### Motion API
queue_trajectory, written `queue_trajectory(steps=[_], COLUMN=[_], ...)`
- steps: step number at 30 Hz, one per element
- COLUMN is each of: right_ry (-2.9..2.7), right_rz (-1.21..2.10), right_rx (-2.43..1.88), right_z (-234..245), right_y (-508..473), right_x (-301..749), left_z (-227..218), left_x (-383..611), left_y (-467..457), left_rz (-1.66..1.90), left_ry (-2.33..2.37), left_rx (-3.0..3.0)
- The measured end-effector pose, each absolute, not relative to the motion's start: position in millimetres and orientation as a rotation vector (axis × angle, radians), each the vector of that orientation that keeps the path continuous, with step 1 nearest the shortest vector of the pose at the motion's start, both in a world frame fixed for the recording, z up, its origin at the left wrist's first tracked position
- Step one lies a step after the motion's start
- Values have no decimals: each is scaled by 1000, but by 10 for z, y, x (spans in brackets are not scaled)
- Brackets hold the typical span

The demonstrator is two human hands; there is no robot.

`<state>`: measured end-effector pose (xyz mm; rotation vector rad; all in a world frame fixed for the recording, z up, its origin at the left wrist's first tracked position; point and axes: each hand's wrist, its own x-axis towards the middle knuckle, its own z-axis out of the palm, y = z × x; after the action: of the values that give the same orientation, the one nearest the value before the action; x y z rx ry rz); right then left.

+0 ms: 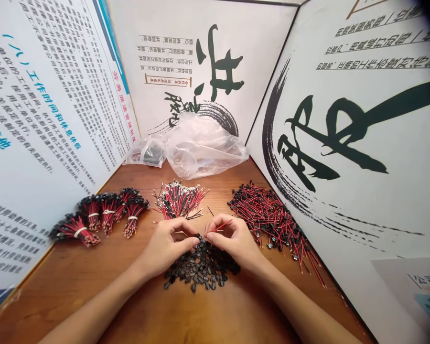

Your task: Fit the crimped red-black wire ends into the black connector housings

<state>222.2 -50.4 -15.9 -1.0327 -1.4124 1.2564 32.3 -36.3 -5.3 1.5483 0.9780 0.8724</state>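
On the desk (pixel 200 315), a heap of connectors (pixel 202 267) lies under the left hand (pixel 168 246) and the right hand (pixel 232 241), a wire (pixel 220 225) in the latter. Bundled wires (pixel 100 215) lie left, loose wires (pixel 272 220) right, a further batch (pixel 179 200) behind, plastic bags (pixel 200 148) farthest back against the rear panel (pixel 197 57).

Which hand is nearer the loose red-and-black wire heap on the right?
Right hand is just left of the red-and-black wire heap; the left hand lies farther left.
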Motion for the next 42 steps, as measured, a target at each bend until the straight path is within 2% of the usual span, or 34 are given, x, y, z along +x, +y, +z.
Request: queue_trajectory(steps=[42], right_ry=[-1427], right_rz=[1113], right_rx=[-969], right_z=[-204], right_y=[-538], right_x=[2167], left_z=[-20], left_x=[332], left_y=[-397], left_rz=[827], left_ry=[851], left_rx=[1345])
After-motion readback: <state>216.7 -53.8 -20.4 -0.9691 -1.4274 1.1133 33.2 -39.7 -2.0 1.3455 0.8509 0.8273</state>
